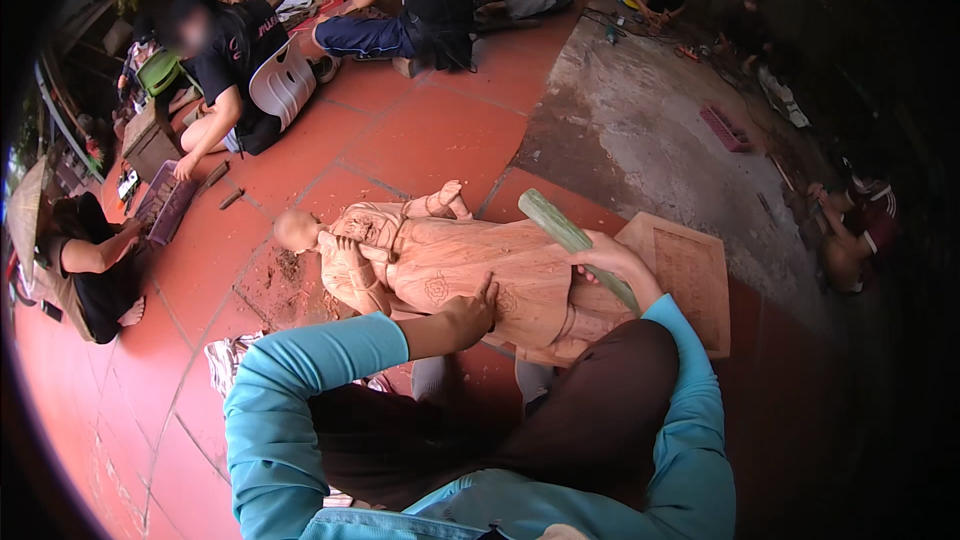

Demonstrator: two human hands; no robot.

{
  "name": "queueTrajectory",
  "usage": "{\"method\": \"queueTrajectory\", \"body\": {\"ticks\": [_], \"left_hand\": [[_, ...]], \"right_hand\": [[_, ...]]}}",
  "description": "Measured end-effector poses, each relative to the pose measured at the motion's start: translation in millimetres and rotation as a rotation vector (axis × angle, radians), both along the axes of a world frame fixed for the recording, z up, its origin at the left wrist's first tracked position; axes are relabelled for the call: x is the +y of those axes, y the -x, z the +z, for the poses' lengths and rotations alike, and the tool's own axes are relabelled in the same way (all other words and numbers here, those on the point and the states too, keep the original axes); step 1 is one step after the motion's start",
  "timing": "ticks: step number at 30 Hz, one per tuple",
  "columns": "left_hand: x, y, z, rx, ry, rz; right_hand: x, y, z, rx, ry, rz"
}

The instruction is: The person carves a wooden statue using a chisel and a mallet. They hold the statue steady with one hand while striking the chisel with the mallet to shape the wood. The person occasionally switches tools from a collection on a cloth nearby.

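A carved wooden statue [450, 260] of a robed figure lies on its back across the floor in front of my crossed legs, its head to the left and its square base [690, 285] to the right. My left hand [468, 320] touches the middle of the robe, close to a carved flower; its index finger is stretched out and I see nothing in it. In my right hand [615, 265] is a long, pale-green stick [553, 222], gripped near its lower end and slanting up and left above the lower robe. The right fingers are closed round it.
Wood shavings [285, 275] lie by the statue's head. A striped cloth [228, 360] is beside my left elbow. Several people sit working around; one at left reaches to a purple crate [168, 202]. Two short wooden pieces [217, 175] and a red crate [724, 129] lie farther off.
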State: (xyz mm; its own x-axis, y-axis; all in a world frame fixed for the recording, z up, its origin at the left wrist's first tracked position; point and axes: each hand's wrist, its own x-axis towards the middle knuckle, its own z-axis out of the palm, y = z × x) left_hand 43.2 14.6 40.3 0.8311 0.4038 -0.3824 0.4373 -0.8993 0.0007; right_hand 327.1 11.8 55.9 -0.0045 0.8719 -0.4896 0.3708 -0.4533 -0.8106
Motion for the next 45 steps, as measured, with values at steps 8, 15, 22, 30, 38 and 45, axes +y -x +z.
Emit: {"method": "queueTrajectory", "body": {"ticks": [8, 15, 22, 30, 38, 45], "left_hand": [[-65.9, -30.9, -49.4, -0.432, 0.037, 0.488], [-64.8, -12.3, -74.1, -0.773, 0.104, 0.507], [-62.6, -3.8, -68.8, -0.981, 0.236, 0.418], [-67.7, 10.0, -77.5, -1.036, 0.159, 0.726], [-94.3, -36.9, -72.6, -1.035, 0.394, 0.422], [-17.4, 2.3, -22.0, -2.025, 0.777, 0.977]], "right_hand": [[-9.0, -7.7, -1.5, -0.016, 0.005, 0.013], [-6.2, 6.2, 3.8, -0.058, -0.039, 0.020], [-2.7, 10.8, -2.0, -0.149, -0.087, 0.024], [1.3, 7.7, -14.1, -0.206, -0.052, 0.009], [6.8, 8.0, -15.7, -0.163, -0.028, 0.047], [1.3, 5.9, -13.2, -0.199, -0.051, 0.039]]}}
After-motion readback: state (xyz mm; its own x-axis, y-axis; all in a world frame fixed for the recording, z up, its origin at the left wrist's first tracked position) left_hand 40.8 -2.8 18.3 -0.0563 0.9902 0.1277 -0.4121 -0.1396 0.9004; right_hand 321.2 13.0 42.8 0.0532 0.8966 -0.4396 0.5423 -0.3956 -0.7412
